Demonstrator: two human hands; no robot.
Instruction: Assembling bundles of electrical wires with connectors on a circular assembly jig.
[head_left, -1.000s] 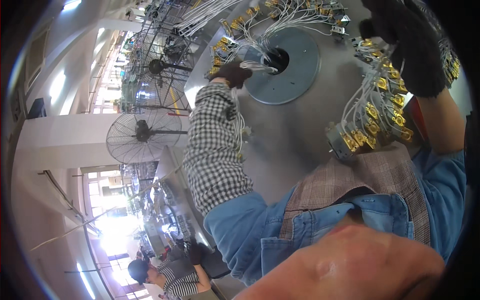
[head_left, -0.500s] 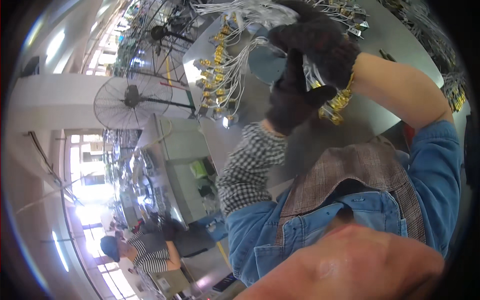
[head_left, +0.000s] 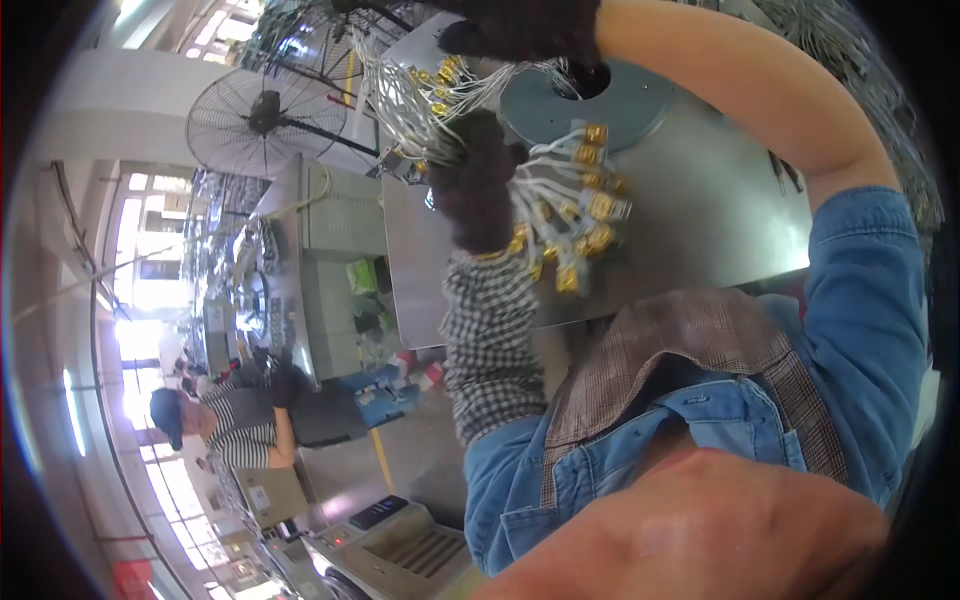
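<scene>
My left hand point(head_left: 478, 190), in a dark glove with a checked sleeve, is closed around a bundle of white wires point(head_left: 545, 180) tipped with small yellow connectors point(head_left: 590, 215). The connectors hang to the right of that hand. My right hand point(head_left: 520, 28), also in a dark glove, sits at the top edge and grips the upper part of the same wire bundle. Its bare forearm runs back to a blue sleeve on the right. Beneath the hands lies a grey round disc point(head_left: 610, 100) with a centre hole, on a grey metal table point(head_left: 700, 220).
More wires with yellow connectors point(head_left: 410, 90) spread over the table's far left. A large standing fan point(head_left: 262, 115) stands beyond the table. A person in a striped shirt and blue cap point(head_left: 225, 425) sits at lower left beside other benches. A grey machine point(head_left: 400, 545) is at the bottom.
My left hand left the disc's centre hole and closed on the wire bundle. My right hand swung from the right side across to the top, above the left hand. The view shifted.
</scene>
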